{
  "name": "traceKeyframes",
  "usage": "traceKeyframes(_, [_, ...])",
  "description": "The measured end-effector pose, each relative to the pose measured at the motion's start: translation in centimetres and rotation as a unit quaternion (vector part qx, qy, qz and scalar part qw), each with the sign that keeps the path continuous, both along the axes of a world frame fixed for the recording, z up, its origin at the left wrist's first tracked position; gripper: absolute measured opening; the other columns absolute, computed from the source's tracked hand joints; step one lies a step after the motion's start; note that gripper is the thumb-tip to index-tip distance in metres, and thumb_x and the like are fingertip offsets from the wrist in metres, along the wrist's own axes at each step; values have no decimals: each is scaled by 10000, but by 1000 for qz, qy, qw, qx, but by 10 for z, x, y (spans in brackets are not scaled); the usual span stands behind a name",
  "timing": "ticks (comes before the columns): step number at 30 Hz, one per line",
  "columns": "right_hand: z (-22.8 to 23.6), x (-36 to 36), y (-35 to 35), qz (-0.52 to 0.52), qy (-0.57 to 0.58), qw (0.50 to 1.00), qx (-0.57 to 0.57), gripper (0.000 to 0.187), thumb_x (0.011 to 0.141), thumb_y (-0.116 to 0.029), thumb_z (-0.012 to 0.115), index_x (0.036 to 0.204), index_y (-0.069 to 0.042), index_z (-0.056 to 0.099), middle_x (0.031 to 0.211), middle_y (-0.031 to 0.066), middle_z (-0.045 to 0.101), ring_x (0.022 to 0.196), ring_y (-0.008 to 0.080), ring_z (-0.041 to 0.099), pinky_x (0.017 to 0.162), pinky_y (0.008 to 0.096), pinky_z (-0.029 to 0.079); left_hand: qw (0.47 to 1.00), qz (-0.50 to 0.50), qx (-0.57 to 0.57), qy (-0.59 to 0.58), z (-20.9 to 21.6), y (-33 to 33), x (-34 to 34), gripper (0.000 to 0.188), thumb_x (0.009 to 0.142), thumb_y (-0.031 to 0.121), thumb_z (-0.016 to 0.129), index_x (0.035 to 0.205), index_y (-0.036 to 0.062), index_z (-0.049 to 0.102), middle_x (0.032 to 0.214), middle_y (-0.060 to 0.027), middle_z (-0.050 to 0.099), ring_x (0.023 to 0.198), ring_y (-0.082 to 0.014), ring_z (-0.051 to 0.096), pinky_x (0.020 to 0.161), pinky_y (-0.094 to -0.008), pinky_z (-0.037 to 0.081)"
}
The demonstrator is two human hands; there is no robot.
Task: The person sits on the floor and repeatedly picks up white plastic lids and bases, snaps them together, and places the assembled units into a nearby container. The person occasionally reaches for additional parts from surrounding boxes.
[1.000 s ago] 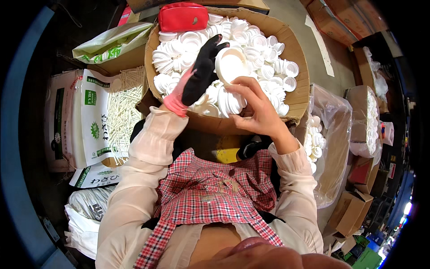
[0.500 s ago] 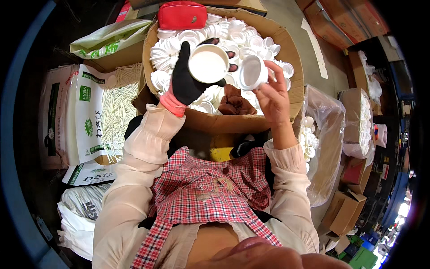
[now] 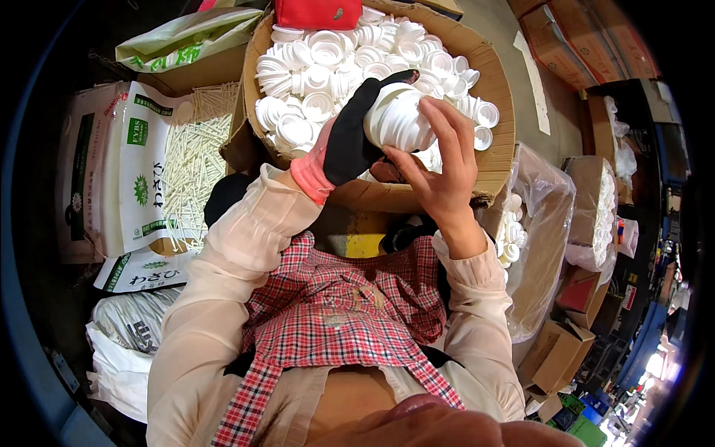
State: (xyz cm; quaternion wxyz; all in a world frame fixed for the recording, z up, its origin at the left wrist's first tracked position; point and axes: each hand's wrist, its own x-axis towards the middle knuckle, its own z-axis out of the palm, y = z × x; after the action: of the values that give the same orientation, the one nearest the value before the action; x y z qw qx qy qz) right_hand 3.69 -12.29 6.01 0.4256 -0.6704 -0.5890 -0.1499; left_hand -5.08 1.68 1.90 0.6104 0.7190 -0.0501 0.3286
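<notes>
A white round plastic jar (image 3: 400, 118) with a ringed side is tilted between my hands, above a large open carton (image 3: 502, 119). My left hand (image 3: 350, 138), in a black glove with a pink cuff, is closed round the jar's left side. Bare, my right hand (image 3: 451, 167) grips its right end, thumb below and fingers on top. Whether the jar is one piece or two pressed together, I cannot tell. Heaps of white round plastic lids (image 3: 324, 52) fill the carton. Brown cloth (image 3: 386, 173) shows partly beneath my hands.
A red pouch (image 3: 316, 13) lies at the carton's far edge. Thin pale sticks (image 3: 195, 164) fill a box to the left, beside printed white packaging (image 3: 141, 171). To the right stand a plastic-lined box (image 3: 547, 253) and small white pieces (image 3: 512, 231).
The cream-coloured round piece in my left hand and the white rimmed piece in my right have been brought together. My left hand has turned and moved right; the view has shifted slightly.
</notes>
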Motion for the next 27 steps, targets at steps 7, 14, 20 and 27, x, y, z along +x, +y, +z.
traceKeyframes(7, [-2,0,1,-9,-2,1000,11,664,600,-143,852,1180,-17,552,1130,147,540,993,295,527,814,362,458,999,23,30,8,6,-2,-7,681,787,82,652,1403,57,361,1333,-103,497,1143,-193,522,975,-301,419])
traceKeyframes(14, [-3,-2,0,-14,2,1000,14,652,601,-152,853,1168,-21,560,1126,145,527,995,297,525,817,364,461,1000,22,14,4,6,-6,-8,659,804,83,635,1404,52,362,1341,-104,494,1148,-191,523,977,-302,420])
traceKeyframes(20, [1,0,-1,-2,72,997,-2,734,630,-132,834,1264,-36,476,1171,133,498,1048,296,513,856,346,463,950,-111,-289,41,16,-17,-5,646,808,96,694,1381,30,404,1327,-67,504,1134,-132,511,963,-282,420])
traceKeyframes(27, [-11,7,16,-33,596,802,15,728,937,-631,321,1006,44,585,885,99,628,770,152,605,713,272,491,958,-95,-265,62,5,-30,5,666,807,99,688,1395,20,385,1370,-81,470,1186,-146,473,1002,-291,378])
